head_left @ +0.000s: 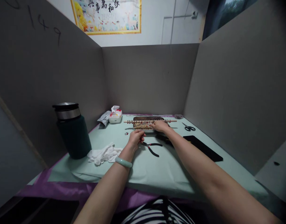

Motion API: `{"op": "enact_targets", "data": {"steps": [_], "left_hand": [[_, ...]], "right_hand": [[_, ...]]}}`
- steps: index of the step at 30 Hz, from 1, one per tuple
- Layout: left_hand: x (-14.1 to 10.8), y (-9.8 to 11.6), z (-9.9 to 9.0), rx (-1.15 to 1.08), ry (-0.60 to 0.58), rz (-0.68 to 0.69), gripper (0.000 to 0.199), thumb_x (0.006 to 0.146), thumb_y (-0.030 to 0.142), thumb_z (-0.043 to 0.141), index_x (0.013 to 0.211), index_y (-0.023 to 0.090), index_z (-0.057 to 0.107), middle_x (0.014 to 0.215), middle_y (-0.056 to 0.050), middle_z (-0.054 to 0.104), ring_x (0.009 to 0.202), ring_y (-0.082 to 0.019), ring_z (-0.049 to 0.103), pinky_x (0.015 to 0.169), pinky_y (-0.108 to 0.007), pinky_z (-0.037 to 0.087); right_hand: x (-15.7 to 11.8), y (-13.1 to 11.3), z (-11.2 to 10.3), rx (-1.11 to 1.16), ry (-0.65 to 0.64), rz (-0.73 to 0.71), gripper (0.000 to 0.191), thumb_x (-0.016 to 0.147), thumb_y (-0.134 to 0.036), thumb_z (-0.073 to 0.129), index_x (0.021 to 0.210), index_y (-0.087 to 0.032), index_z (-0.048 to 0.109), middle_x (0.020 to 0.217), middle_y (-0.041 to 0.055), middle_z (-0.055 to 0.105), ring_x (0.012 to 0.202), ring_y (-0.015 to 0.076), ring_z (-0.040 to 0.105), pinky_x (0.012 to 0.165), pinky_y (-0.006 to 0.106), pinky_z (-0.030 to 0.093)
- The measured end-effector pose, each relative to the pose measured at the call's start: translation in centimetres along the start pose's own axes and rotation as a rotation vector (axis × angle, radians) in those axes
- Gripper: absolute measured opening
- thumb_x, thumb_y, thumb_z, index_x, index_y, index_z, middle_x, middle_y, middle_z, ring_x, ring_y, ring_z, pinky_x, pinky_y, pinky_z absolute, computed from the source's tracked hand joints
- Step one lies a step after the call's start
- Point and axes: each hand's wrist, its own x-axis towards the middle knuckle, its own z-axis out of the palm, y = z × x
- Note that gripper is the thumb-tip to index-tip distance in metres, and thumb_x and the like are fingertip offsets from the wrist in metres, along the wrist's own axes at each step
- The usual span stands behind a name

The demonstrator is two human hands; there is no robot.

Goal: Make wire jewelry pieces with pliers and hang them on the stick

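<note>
My left hand (136,138) is closed in a pinch above the table, just in front of the tray. Whatever its fingertips hold is too small to make out. My right hand (160,125) reaches over the right part of a metal tray (137,118) filled with small gold-coloured pieces (143,126). Its fingers point down, pressed together at the pieces, and I cannot see what they grip. Across the tray lies a thin wooden stick (173,121) with several small rings or beads along it. Black-handled pliers (152,148) rest with spread handles beside my left hand.
A dark green flask (74,135) stands at the left, near crumpled white tissue (104,154). Behind are a tissue pack (115,115) and a silver pouch (104,118). Scissors (189,127) and a black flat pad (205,148) lie right. Grey partitions (149,79) enclose the table.
</note>
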Motion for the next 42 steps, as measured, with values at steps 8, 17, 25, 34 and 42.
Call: {"op": "enact_targets", "data": {"steps": [8,17,25,34,42], "left_hand": [[-0.1,-0.6,0.6,0.21,-0.046,0.053,0.008,0.072,0.017,0.059,0.066,0.012,0.055,0.061,-0.002,0.06,0.035,-0.005,0.044,0.034,-0.02,0.028],[-0.7,0.1,0.7,0.235,-0.034,0.051,0.008,0.072,0.014,0.056,0.065,0.012,0.055,0.061,-0.002,0.059,0.035,-0.005,0.044,0.036,-0.019,0.03],[-0.3,-0.4,0.6,0.252,-0.051,0.076,0.01,0.072,0.015,0.056,0.063,0.011,0.056,0.06,-0.003,0.059,0.035,-0.004,0.043,0.035,-0.019,0.03],[-0.3,-0.4,0.6,0.266,-0.044,0.081,0.012,0.073,0.016,0.058,0.062,0.011,0.056,0.061,-0.003,0.06,0.035,-0.004,0.043,0.035,-0.019,0.03],[-0.2,-0.5,0.6,0.273,-0.043,0.07,0.009,0.072,0.012,0.054,0.063,0.011,0.056,0.06,-0.002,0.059,0.035,-0.004,0.043,0.035,-0.018,0.029]], "right_hand": [[0.9,0.2,1.8,0.28,-0.023,-0.121,0.043,0.08,-0.054,0.047,0.082,-0.017,0.069,0.095,0.0123,0.067,0.092,0.0269,0.058,0.082,0.035,0.041],[-0.1,2.1,0.4,0.518,-0.128,-0.431,0.032,0.073,-0.045,0.054,0.065,-0.015,0.059,0.06,-0.0025,0.051,0.058,0.011,0.041,0.057,0.023,0.031],[0.2,2.8,0.8,0.662,-0.141,-0.432,0.024,0.068,-0.035,0.058,0.077,-0.014,0.067,0.07,-0.0007,0.06,0.065,0.0124,0.047,0.065,0.024,0.035],[0.4,2.9,0.7,0.702,-0.178,-0.436,0.021,0.066,-0.029,0.059,0.081,-0.016,0.068,0.078,0.0014,0.065,0.073,0.0148,0.054,0.072,0.025,0.039],[0.5,1.7,1.7,0.507,0.091,-0.26,0.012,0.069,-0.021,0.055,0.071,-0.015,0.066,0.072,0.0027,0.065,0.068,0.0157,0.054,0.066,0.025,0.04]]}}
